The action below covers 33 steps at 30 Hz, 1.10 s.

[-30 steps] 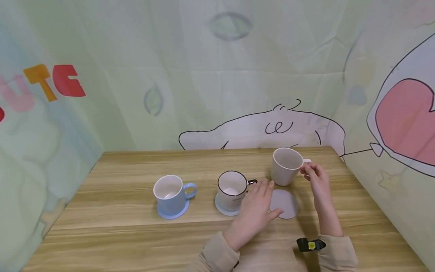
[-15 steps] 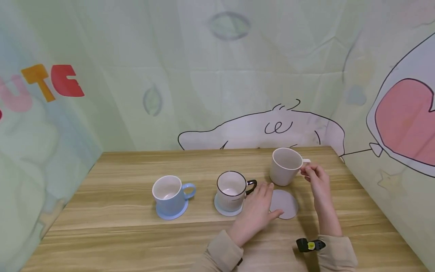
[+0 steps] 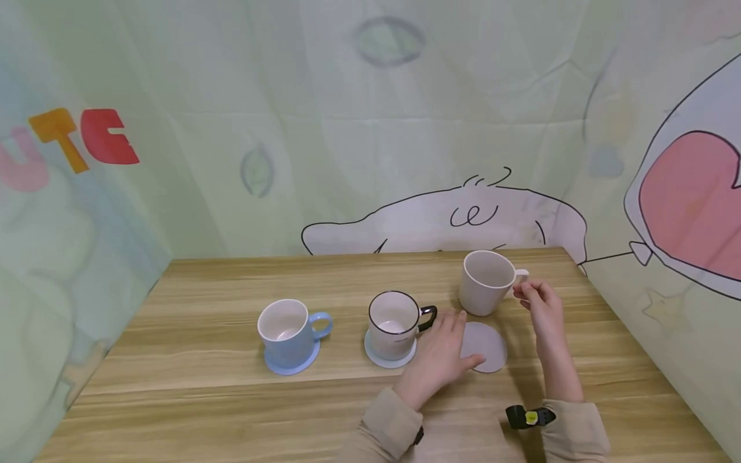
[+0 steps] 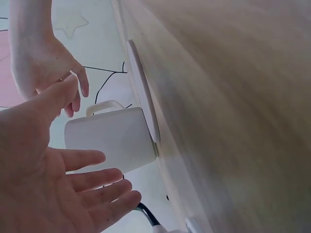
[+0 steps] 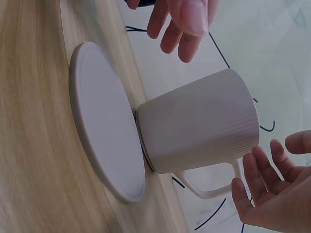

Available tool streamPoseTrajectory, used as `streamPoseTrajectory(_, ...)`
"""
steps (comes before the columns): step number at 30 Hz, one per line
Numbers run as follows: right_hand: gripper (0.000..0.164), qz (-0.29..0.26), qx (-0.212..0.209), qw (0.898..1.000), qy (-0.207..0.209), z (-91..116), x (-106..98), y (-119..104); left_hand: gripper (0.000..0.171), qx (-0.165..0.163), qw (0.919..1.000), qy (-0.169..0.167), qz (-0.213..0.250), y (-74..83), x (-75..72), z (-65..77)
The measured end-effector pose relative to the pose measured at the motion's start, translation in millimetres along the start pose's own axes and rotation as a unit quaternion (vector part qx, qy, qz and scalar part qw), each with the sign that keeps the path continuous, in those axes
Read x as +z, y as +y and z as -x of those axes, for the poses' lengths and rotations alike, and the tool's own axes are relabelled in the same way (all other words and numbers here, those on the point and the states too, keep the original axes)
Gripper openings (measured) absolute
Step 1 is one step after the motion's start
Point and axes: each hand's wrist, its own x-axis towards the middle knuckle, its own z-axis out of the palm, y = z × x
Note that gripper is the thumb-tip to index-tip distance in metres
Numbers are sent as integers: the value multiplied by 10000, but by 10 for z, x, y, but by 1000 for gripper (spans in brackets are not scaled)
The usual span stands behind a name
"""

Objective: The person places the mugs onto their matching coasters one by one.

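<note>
A plain white mug stands upright on the table behind a grey round coaster. Beside the mug's handle is my right hand; its fingers are loosely bent and grip nothing, and the right wrist view shows the thumb apart from them. My left hand hovers with extended fingers between the grey coaster and a black-rimmed white mug, near that mug's black handle. In the left wrist view its palm holds nothing. The black-rimmed mug sits on a pale blue coaster.
At the left a light blue mug stands on a blue coaster, its handle to the right. All of these are on a wooden table. A printed cloth backdrop rises behind the table and at both sides.
My right fingers have drawn slightly away from the white mug's handle. The left hand has barely shifted, its forearm moving a little to the right. The mugs and coasters keep their places.
</note>
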Motion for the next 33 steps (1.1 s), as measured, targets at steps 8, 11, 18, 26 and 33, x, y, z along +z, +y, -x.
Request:
streamPoseTrajectory(8, 15, -195, -17, 9998, 54, -1, -18, -3, 84, -162, 9993, -237, 230, -16, 39, -58)
streamPoseTrajectory(11, 17, -193, 24, 9997, 122, -9, -33, 1, 84, -237, 9981, -405, 399, -27, 49, -79)
streamPoseTrajectory(18, 17, -126, 70, 9998, 146, -18, -68, 1, 86, -284, 9952, -871, 347, -65, 58, -112)
streamPoseTrajectory(26, 14, -123, 111, 9998, 114, -20, -92, -30, 87, -294, 9935, -1047, 348, -72, 84, -158)
streamPoseTrajectory(33, 16, -111, 173, 9998, 82, -12, -111, -37, 89, -298, 9938, -1068, -43, -56, 128, -201)
